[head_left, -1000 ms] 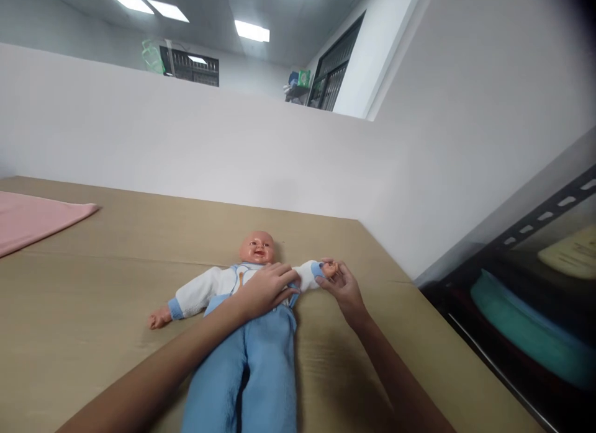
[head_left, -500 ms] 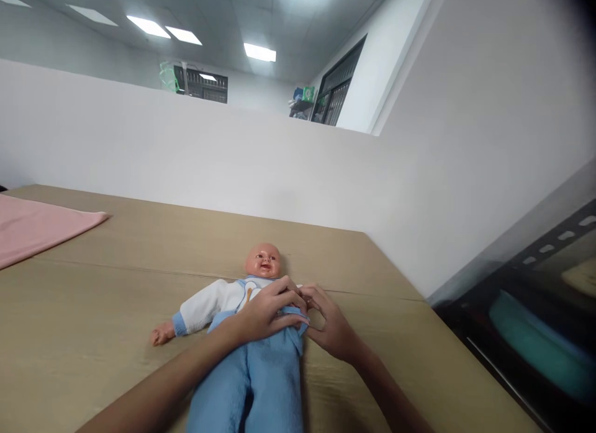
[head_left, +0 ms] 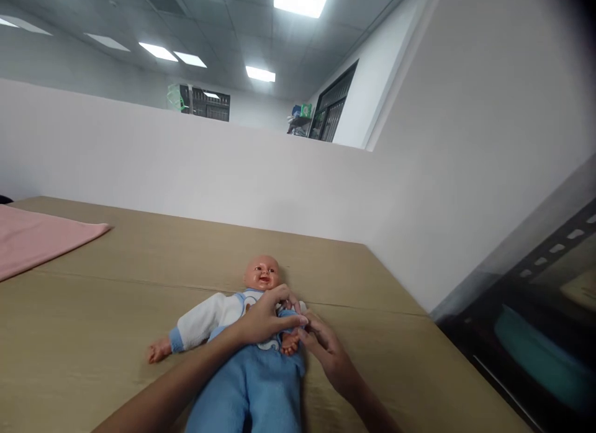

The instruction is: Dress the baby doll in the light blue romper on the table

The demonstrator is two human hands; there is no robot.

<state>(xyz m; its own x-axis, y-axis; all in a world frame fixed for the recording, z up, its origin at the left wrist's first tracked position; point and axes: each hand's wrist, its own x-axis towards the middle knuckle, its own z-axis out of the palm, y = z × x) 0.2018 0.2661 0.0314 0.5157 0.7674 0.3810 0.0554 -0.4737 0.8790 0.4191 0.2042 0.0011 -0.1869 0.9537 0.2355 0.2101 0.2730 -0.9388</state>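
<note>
Doll point(head_left: 254, 334) lay face-up on the desk point(head_left: 93, 334), its arm now folded across its chest, left hand point(head_left: 265, 318) and right hand point(head_left: 326, 352) both gripping it, pink cloth point(head_left: 37, 237) far left.

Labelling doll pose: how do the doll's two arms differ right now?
The sleeved arm on the picture's left lies stretched out on the table, untouched; the bare arm is folded onto the doll's chest. The first wears a white sleeve with blue cuff; the second shows bare, between the left hand and right hand. Both belong to one doll.
</note>
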